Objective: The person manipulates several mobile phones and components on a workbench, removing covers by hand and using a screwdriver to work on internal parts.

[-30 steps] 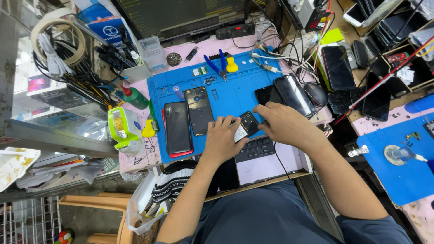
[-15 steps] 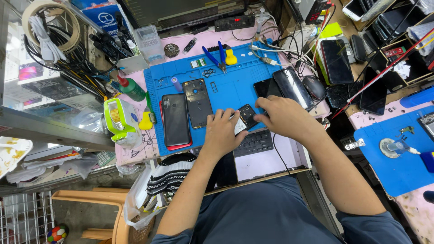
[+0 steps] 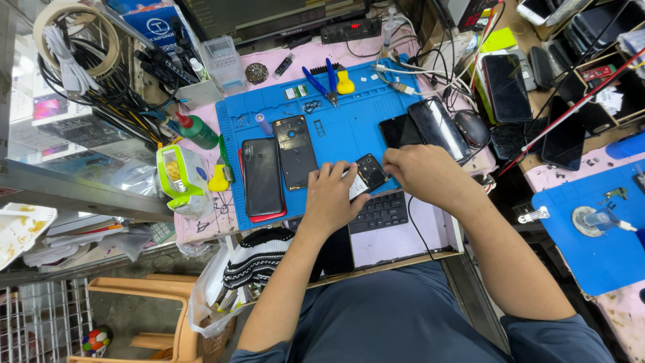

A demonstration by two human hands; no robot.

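A: Where is the part?

B: I see the small black part (image 3: 368, 175) at the near edge of the blue mat (image 3: 349, 128), above the keyboard (image 3: 379, 212). My left hand (image 3: 334, 198) lies on its left end, fingers spread.

A: Right hand?

B: My right hand (image 3: 420, 171) is curled at its right end. Fingertips are hidden; I cannot tell whether they pinch it. Two phones (image 3: 262, 176) lie left, untouched.
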